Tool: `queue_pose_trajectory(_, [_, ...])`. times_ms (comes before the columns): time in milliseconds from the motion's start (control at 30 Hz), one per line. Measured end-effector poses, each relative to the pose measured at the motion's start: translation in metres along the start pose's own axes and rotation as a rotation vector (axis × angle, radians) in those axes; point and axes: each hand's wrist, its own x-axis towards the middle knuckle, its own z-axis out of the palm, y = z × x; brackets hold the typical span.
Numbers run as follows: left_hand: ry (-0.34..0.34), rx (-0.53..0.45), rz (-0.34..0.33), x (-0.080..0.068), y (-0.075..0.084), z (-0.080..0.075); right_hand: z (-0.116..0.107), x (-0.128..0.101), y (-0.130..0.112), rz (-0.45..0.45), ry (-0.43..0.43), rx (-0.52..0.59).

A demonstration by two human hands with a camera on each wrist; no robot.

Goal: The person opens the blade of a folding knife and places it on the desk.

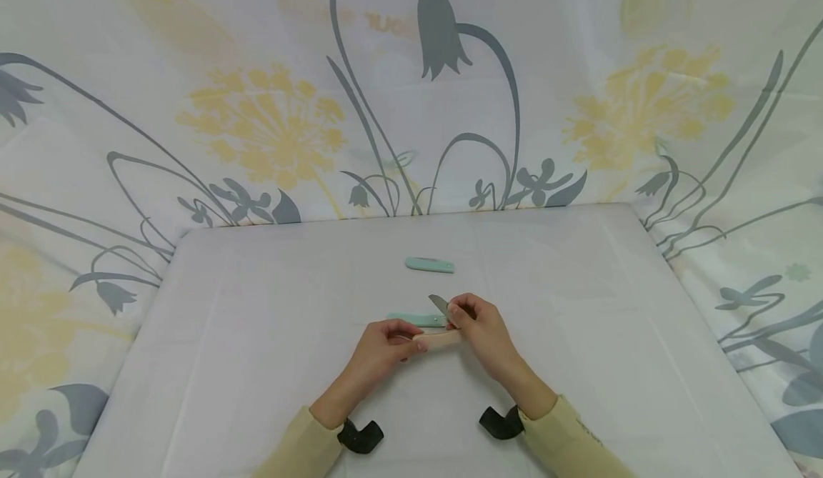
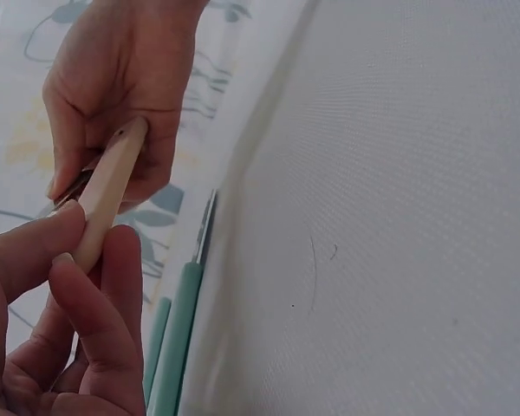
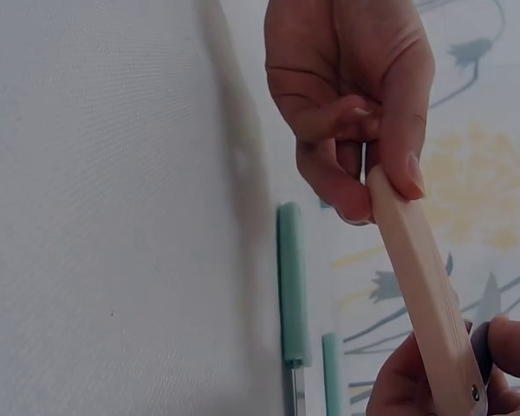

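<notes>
A folding knife with a beige handle (image 1: 439, 339) is held in front of me between both hands. My left hand (image 1: 383, 349) pinches the free end of its handle between thumb and fingers. At the pivot end, my right hand (image 1: 486, 336) grips the blade (image 1: 438, 302), which stands out at an angle from the handle. Just beyond the hands lies a mint-green folding knife (image 1: 414, 319); its extended blade (image 2: 206, 227) shows in the left wrist view. Farther back is a second mint-green folding knife (image 1: 429, 265), apparently folded.
A white cloth covers the table (image 1: 257, 306). Behind and at both sides hangs a curtain (image 1: 398, 106) printed with grey and yellow flowers. Black wrist mounts (image 1: 360, 436) stick out near both beige sleeves (image 1: 302, 446).
</notes>
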Motion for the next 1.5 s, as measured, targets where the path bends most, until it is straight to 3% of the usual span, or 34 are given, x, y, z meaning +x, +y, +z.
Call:
queue_pose_trajectory(300, [0.022,-0.006,0.023,0.010,0.005,-0.001,0.002,0.001,-0.001,-0.001,-0.001,0.121])
queue_pose_trajectory(500, [0.032,-0.003,0.022,0.008,0.007,-0.004,-0.002,0.007,-0.005,-0.036,-0.014,-0.015])
queue_pose_trajectory(700, [-0.010,0.007,0.058,0.003,0.007,-0.007,-0.009,0.013,-0.012,-0.125,-0.134,-0.144])
queue_pose_trajectory(1100, [-0.052,0.071,0.056,0.002,0.002,-0.013,-0.016,0.016,-0.016,-0.141,-0.217,-0.297])
queue_pose_trajectory(1233, [-0.060,0.072,0.056,0.001,0.005,-0.014,-0.018,0.016,-0.019,-0.151,-0.223,-0.319])
queue_pose_trajectory(1500, [-0.068,0.054,0.039,0.002,0.004,-0.018,-0.025,0.017,-0.021,-0.112,-0.180,-0.246])
